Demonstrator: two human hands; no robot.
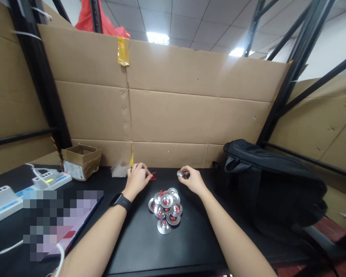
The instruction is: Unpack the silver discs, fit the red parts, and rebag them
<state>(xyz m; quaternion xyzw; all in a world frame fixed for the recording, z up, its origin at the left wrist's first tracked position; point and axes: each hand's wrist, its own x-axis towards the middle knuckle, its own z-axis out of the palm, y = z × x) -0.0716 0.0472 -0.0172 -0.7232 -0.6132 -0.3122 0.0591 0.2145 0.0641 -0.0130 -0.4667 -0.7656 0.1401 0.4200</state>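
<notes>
My right hand (pixel 192 179) is closed in a pinch on a small shiny metal cymbal (pixel 180 174), held above the black table. My left hand (pixel 138 177), with a dark watch on its wrist, has its fingers curled in. Its thumb and fingertips meet at thin red cords (pixel 153 176), though the grip itself is partly hidden. Between my forearms lies a loose heap of similar silver cymbals (pixel 166 201), domed in the middle, several showing red bits at their centres. Just behind my left hand sits a crumpled clear plastic bag (pixel 119 170).
A black backpack (pixel 271 184) stands on the right. To the left are a small open cardboard box (pixel 82 161), a white power strip (pixel 25 196) with cables, and a flat, partly blurred device (pixel 75 223). Cardboard panels (pixel 173 115) wall the table's far side.
</notes>
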